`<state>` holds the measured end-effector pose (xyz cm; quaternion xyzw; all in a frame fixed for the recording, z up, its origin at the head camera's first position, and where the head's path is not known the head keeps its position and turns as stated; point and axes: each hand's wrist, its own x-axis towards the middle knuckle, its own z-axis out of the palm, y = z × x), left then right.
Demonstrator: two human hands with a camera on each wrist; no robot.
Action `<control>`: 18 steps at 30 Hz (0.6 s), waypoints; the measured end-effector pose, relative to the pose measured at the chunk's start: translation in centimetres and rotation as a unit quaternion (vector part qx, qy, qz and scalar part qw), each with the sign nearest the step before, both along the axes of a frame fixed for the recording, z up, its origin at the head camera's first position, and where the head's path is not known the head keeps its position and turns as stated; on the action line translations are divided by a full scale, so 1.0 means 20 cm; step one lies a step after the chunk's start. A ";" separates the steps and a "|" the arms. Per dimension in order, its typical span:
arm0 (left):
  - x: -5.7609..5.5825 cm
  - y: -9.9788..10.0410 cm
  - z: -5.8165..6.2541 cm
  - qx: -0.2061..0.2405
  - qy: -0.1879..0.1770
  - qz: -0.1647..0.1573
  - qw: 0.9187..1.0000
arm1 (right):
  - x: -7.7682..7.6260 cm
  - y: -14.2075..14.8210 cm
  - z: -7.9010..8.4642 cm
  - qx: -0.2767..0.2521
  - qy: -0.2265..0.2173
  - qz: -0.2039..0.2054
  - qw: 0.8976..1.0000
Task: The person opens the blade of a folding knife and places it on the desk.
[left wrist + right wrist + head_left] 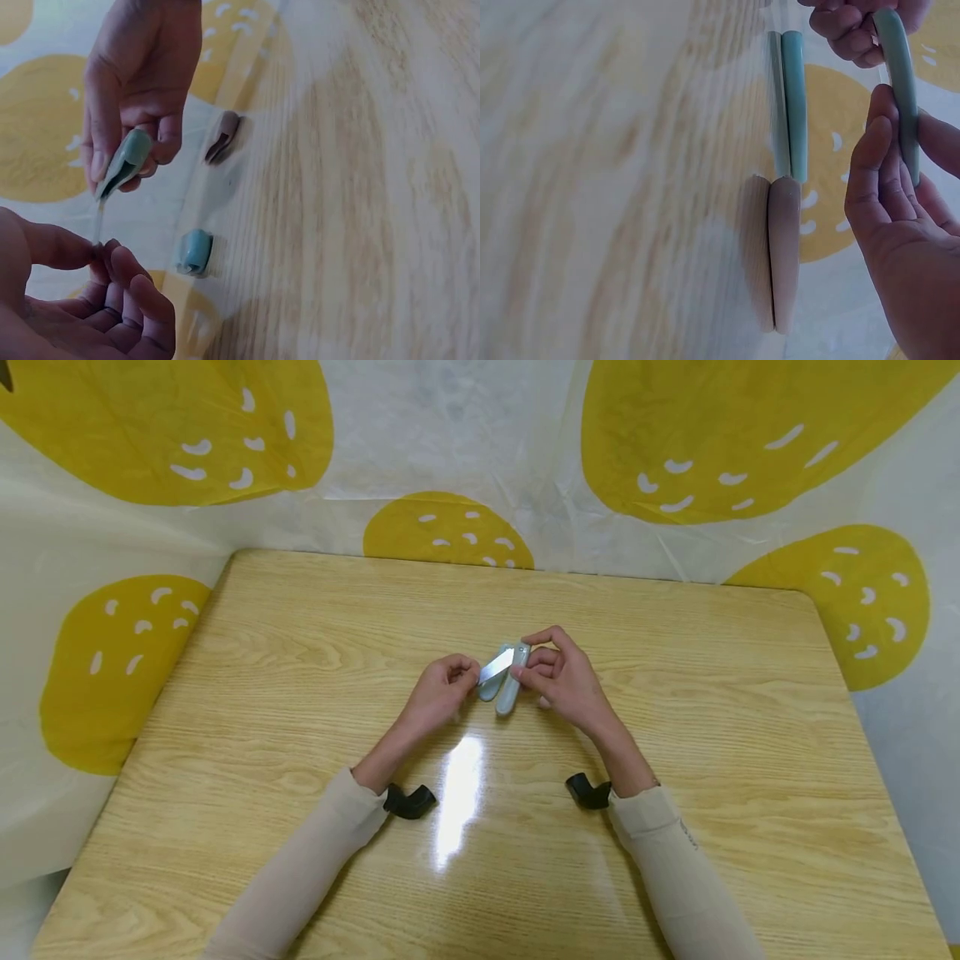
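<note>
Between the two hands is a folding knife with a pale green handle (507,695) and a shiny metal blade (497,666) swung out at an angle. My left hand (441,695) pinches the blade near its tip between thumb and forefinger. The right hand (576,687) holds the handle with thumb and fingers. Below them on the table lies a second, teal-green folded handle (795,105), partly hidden behind the blade in the head view. In line with it lies a brownish-pink folded handle (784,255), mostly hidden by the right hand in the head view.
The wood-grain table (300,610) has a bright light reflection near its middle. A white sheet with yellow shapes (450,527) hangs around its back and sides. Black curved pieces (409,802) stick out from both wrists.
</note>
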<state>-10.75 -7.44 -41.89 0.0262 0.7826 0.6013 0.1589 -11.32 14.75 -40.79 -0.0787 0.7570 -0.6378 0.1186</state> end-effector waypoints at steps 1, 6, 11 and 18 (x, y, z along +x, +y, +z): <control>0.00 0.00 0.00 0.008 0.001 0.003 1.000 | 0.00 0.00 0.00 0.000 0.002 -0.003 1.000; 0.01 0.02 -0.01 0.038 0.005 0.016 0.999 | 0.00 0.00 0.00 -0.005 0.015 -0.018 1.000; 0.01 0.04 -0.01 0.049 0.010 0.026 0.998 | 0.00 -0.01 0.00 -0.017 0.021 -0.017 0.999; 0.02 0.04 -0.01 0.052 0.030 0.043 0.997 | -0.01 -0.01 -0.01 -0.015 0.023 -0.018 0.999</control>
